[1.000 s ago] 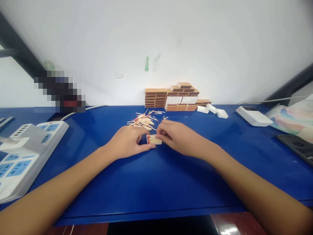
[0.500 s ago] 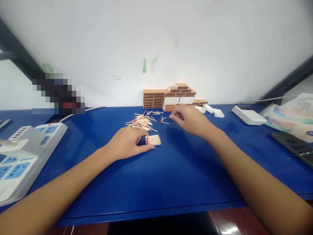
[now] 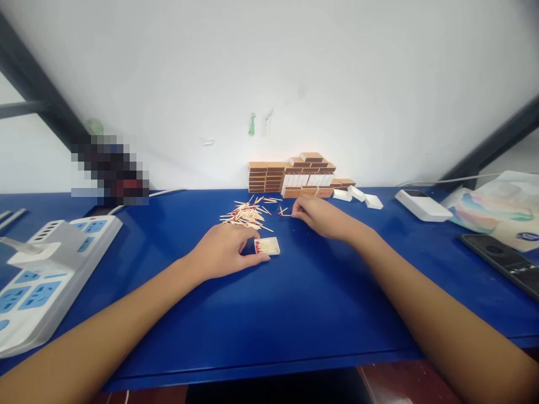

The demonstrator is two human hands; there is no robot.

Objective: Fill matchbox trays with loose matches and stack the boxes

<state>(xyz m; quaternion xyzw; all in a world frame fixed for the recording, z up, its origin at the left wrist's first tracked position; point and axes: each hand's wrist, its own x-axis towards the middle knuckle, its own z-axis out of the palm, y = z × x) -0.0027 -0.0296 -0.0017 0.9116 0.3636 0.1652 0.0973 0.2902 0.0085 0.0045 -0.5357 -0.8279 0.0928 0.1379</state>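
Note:
A small white matchbox tray [image 3: 273, 246] with red-tipped matches in it lies flat on the blue table. My left hand [image 3: 225, 251] grips it at its left end, thumb along the near side and fingers at the far side. My right hand [image 3: 315, 214] is pinched at the tail end of a match [image 3: 286, 215], which lies by a few other loose matches to the right of the pile. Just beyond my left hand spreads a heap of loose matches [image 3: 246, 214] with red heads.
Matchboxes [image 3: 266, 177] are stacked against the wall. Several white trays [image 3: 343, 195] lie right of them. A white device [image 3: 423, 206], a dark phone [image 3: 499, 258] and a tissue pack [image 3: 497, 202] are at the right. A power strip [image 3: 63, 280] stands at the left.
My right hand has lowered to the table and its fingertips have closed at a loose match. My left hand stays on the tray. The view has shifted slightly.

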